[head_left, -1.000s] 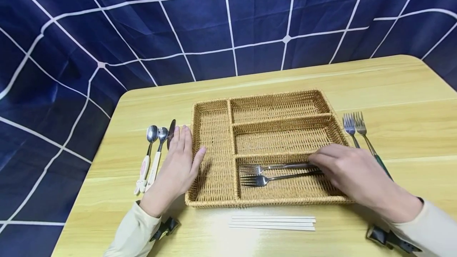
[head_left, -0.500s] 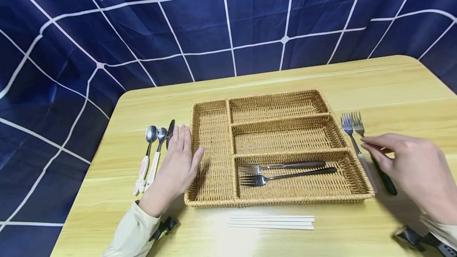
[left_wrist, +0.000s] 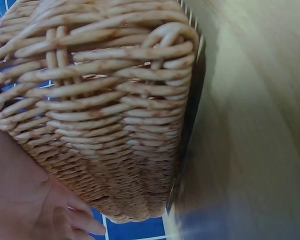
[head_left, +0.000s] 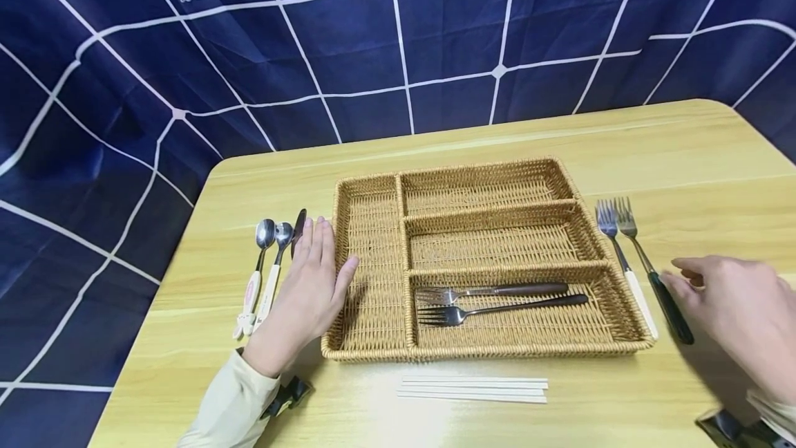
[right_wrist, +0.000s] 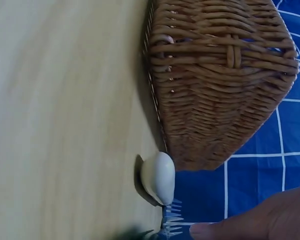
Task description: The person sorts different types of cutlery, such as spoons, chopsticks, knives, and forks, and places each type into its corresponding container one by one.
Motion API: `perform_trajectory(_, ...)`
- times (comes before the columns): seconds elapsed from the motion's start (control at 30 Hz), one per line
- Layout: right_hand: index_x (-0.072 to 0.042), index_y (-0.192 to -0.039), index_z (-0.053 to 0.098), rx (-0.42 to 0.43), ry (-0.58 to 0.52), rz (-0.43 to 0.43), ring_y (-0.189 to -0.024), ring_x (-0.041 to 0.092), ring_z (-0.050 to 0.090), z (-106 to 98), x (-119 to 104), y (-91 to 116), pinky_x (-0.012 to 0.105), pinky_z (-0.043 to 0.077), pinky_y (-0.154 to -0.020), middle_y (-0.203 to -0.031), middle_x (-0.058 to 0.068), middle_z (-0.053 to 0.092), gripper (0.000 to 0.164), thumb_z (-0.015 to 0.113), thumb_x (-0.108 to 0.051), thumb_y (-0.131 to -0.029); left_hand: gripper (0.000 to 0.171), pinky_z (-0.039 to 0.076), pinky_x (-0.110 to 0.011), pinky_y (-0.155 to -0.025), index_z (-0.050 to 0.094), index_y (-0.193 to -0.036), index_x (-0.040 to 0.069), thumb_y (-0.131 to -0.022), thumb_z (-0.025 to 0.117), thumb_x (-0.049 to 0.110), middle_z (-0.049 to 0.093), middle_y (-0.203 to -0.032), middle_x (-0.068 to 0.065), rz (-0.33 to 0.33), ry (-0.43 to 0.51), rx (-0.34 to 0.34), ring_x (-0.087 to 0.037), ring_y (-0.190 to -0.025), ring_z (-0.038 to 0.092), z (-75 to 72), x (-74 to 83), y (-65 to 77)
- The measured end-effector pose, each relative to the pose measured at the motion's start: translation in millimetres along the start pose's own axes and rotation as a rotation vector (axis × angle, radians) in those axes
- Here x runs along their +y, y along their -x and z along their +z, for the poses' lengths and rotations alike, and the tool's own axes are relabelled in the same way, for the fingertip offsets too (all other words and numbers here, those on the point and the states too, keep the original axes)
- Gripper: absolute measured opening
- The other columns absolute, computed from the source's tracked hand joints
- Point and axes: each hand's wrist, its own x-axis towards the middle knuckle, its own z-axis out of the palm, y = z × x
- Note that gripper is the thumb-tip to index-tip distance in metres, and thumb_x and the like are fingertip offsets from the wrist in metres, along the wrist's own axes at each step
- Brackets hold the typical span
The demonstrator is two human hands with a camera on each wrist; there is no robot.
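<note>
A divided wicker tray (head_left: 407,247) lies mid-table; two dark-handled forks, one behind (head_left: 528,288) and one in front (head_left: 522,304), lie in its front right compartment. My left hand (head_left: 307,289) rests along the tray's left wall, fingers straight, the palm side showing beside the weave in the left wrist view. To the right of the tray lie a white-handled fork (head_left: 640,303) and a green-handled fork (head_left: 671,306), tines away from me. Loosely bent and holding nothing, my right hand (head_left: 736,303) hovers just right of the green handle. The white handle's end (right_wrist: 159,177) shows in the right wrist view.
Left of the tray lie two white-handled spoons, one outer (head_left: 251,296) and one inner (head_left: 269,289), and a knife (head_left: 300,221) partly hidden by my left hand. Several white sticks (head_left: 472,389) lie in front of the tray. A blue gridded cloth (head_left: 448,40) hangs behind the table.
My right hand has left the fork handles in the front compartment and moved right, past the white-handled fork, to beside the green-handled one. My left hand has stayed at the tray.
</note>
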Motion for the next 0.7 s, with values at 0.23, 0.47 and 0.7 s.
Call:
perform_trajectory(0.23,0.006,-0.080,0.068,-0.133,0.008,0.036,-0.048,0.034,0.056,4,3,4,0.048,0.040,-0.037,-0.061,0.017,0.064,0.017,0.079,-0.005,-0.073,0.073,0.005,-0.045,-0.120,0.004,-0.148,-0.011,-0.105,0.023,0.045,-0.002,-0.156,-0.024,0.009,0.000,0.012,-0.036,-0.145,-0.008,1.6,2.2,-2.4)
perform_trajectory(0.47,-0.006,-0.060,0.058,-0.157,0.005,0.011,-0.043,0.022,0.045,6,10,5,0.038,0.031,-0.034,-0.049,0.003,0.052,0.023,0.077,-0.001,-0.071,0.073,0.002,-0.043,-0.120,0.004,-0.149,-0.011,-0.105,0.024,0.044,-0.002,-0.156,-0.024,0.012,0.010,0.018,-0.036,-0.145,-0.007,1.1,3.2,-2.1)
perform_trajectory(0.7,-0.005,-0.061,0.055,-0.202,-0.025,0.081,-0.047,0.018,0.039,7,17,5,0.033,0.030,-0.038,-0.050,-0.002,0.048,0.021,0.069,0.002,-0.075,0.074,0.004,-0.045,-0.120,0.003,-0.148,-0.011,-0.105,0.024,0.045,-0.003,-0.156,-0.024,0.010,0.009,0.015,-0.036,-0.145,-0.008,0.5,2.9,-2.4)
